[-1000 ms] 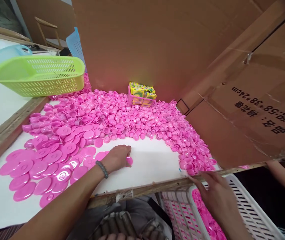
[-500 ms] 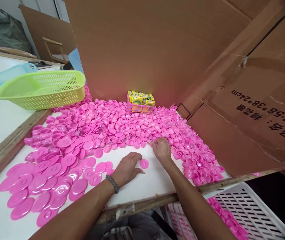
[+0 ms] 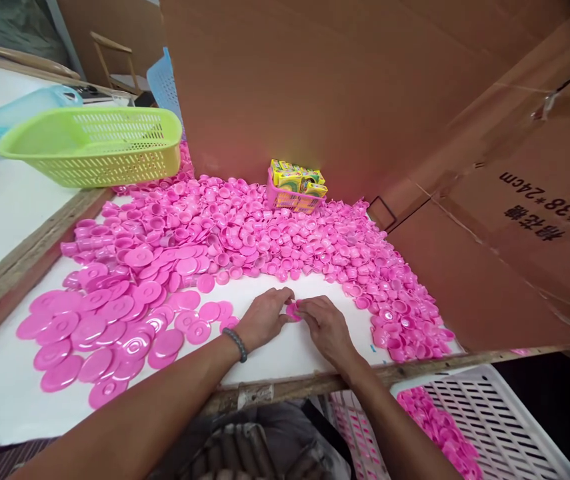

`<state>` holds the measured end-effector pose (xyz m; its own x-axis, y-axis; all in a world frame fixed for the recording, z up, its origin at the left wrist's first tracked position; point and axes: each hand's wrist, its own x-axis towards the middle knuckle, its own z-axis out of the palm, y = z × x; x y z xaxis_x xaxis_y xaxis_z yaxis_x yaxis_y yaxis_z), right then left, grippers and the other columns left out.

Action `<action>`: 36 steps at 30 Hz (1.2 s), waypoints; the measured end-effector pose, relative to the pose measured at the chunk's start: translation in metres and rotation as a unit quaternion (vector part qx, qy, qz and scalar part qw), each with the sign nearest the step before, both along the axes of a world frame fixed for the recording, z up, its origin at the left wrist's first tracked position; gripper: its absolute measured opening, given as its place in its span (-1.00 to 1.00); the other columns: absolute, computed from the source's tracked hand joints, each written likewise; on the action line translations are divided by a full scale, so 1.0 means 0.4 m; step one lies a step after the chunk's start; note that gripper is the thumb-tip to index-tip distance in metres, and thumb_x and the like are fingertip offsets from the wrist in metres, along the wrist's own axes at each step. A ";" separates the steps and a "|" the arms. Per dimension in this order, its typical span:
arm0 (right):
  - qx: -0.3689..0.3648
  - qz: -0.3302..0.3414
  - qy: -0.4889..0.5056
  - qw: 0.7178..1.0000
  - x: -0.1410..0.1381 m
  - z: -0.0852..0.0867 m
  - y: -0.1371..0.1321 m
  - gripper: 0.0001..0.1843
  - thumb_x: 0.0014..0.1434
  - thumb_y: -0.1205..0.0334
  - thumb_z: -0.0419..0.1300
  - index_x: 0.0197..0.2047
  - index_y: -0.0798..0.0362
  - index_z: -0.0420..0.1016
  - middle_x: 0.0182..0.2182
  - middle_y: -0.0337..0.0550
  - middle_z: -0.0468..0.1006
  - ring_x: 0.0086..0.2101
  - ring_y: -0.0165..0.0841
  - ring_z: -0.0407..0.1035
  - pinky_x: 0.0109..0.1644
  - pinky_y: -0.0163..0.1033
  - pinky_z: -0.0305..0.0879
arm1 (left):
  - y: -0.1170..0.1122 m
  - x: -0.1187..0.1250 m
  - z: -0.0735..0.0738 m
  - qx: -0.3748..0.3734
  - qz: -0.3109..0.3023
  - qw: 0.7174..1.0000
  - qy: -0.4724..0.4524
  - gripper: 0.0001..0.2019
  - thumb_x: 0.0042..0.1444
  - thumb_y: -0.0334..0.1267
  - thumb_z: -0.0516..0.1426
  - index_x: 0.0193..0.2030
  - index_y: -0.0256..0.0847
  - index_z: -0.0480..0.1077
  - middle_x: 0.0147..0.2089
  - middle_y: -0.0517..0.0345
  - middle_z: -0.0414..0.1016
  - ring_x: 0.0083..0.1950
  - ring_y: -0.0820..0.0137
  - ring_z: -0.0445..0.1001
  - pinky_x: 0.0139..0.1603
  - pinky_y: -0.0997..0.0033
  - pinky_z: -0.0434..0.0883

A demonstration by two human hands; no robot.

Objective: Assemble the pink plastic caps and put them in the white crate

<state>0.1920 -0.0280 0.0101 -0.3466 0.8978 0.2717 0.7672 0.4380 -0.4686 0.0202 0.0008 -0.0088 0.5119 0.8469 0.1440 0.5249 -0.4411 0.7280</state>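
My left hand [image 3: 267,317], with a beaded bracelet at the wrist, pinches a small pink plastic disc [image 3: 292,311] just above the white tabletop [image 3: 285,360]. Fingers of my right hand [image 3: 329,328] meet the disc from the other side; they are closed, and whatever else they hold is hidden. Beyond both hands spreads a heap of tiny pink plastic cups [image 3: 275,235]. Larger pink discs, like toy saucers [image 3: 129,347], lie overlapping to the left of my left hand.
A small pink basket [image 3: 295,201] of yellow packets stands in the heap against a cardboard wall [image 3: 355,100]. A green basket [image 3: 99,163] sits at the left by a wooden rail [image 3: 25,270]. Below the table's front edge, a white crate [image 3: 495,413] holds pink pieces.
My right hand has come back from the edge of the cup heap to my left hand. The small disc, flat on the table before, is now between my fingers. The view has shifted.
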 end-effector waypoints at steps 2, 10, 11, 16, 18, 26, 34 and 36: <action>0.002 0.009 -0.040 0.999 -0.009 -0.001 -0.011 -0.76 0.17 0.41 -0.02 -0.24 0.01 0.45 -0.31 -0.17 0.51 -0.27 -0.33 0.28 -0.23 -0.24 0.22 | -0.002 0.000 0.001 0.005 0.001 1.000 0.002 -0.77 0.02 -0.24 0.13 -0.17 -0.19 0.23 -0.24 0.14 0.38 -0.23 0.37 0.35 -0.26 0.43 0.28; 0.052 0.034 -0.211 0.976 -0.023 0.012 -0.002 -0.77 0.13 0.47 -0.03 -0.37 0.09 0.42 -0.49 -0.15 0.42 -0.38 -0.32 0.20 -0.31 -0.21 0.06 | -0.002 0.007 0.000 -0.012 0.008 1.000 0.010 -0.74 0.01 -0.29 0.13 -0.14 -0.19 0.21 -0.22 0.12 0.40 -0.24 0.38 0.36 -0.26 0.43 0.29; 0.063 0.036 -0.220 0.973 -0.028 0.011 -0.002 -0.76 0.12 0.48 -0.04 -0.38 0.09 0.41 -0.49 -0.14 0.42 -0.38 -0.31 0.19 -0.32 -0.20 0.05 | -0.002 0.007 0.000 -0.014 0.008 1.000 0.010 -0.73 0.01 -0.29 0.13 -0.14 -0.19 0.20 -0.22 0.12 0.40 -0.24 0.38 0.37 -0.26 0.43 0.29; 0.084 0.032 -0.214 0.973 -0.036 0.000 -0.014 -0.75 0.14 0.47 -0.05 -0.37 0.10 0.42 -0.46 -0.10 0.44 -0.36 -0.29 0.21 -0.29 -0.17 0.07 | -0.001 0.000 0.001 -0.025 0.008 1.000 -0.007 -0.70 0.00 -0.33 0.13 -0.11 -0.19 0.21 -0.22 0.14 0.42 -0.27 0.41 0.37 -0.26 0.45 0.29; 0.070 0.017 -0.157 0.985 -0.030 -0.007 -0.017 -0.75 0.16 0.43 -0.05 -0.34 0.09 0.44 -0.44 -0.10 0.47 -0.34 -0.29 0.24 -0.28 -0.18 0.11 | -0.002 -0.005 0.002 -0.024 0.008 1.000 -0.017 -0.71 -0.01 -0.32 0.14 -0.11 -0.19 0.24 -0.21 0.13 0.42 -0.29 0.43 0.38 -0.26 0.45 0.29; -0.213 -0.098 0.265 0.935 -0.011 -0.019 -0.003 -0.73 0.11 0.07 0.08 -0.37 0.09 0.46 -0.51 -0.23 0.47 -0.46 -0.41 0.32 -0.35 -0.30 0.27 | 0.011 -0.012 0.005 -0.137 0.000 0.980 -0.147 -0.80 -0.04 -0.17 0.16 -0.31 -0.24 0.34 -0.40 0.19 0.44 -0.38 0.48 0.38 -0.36 0.53 0.29; -0.096 -0.006 0.202 0.975 -0.025 -0.025 -0.011 -0.68 0.09 0.14 0.15 -0.05 -0.07 0.42 -0.19 -0.14 0.44 -0.21 -0.36 0.33 -0.20 -0.24 0.31 | 0.028 -0.011 0.002 -0.331 0.086 0.908 -0.242 -0.70 -0.15 -0.16 0.23 -0.38 -0.25 0.22 -0.67 0.34 0.31 -0.69 0.57 0.26 -0.67 0.61 0.20; -0.061 0.003 0.169 0.984 -0.025 -0.032 -0.007 -0.68 0.07 0.18 0.18 -0.06 -0.08 0.43 -0.23 -0.14 0.45 -0.21 -0.34 0.31 -0.19 -0.21 0.31 | 0.031 -0.012 0.010 -0.366 0.106 0.893 -0.241 -0.70 -0.17 -0.22 0.25 -0.39 -0.25 0.20 -0.68 0.33 0.33 -0.68 0.55 0.31 -0.65 0.58 0.27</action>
<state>0.1820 -0.0306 -0.0025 -0.2608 0.9286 0.2640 0.5550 0.3679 -0.7460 0.0154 0.0133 -0.0048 0.3570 0.8752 -0.3263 0.0878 0.3164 0.9446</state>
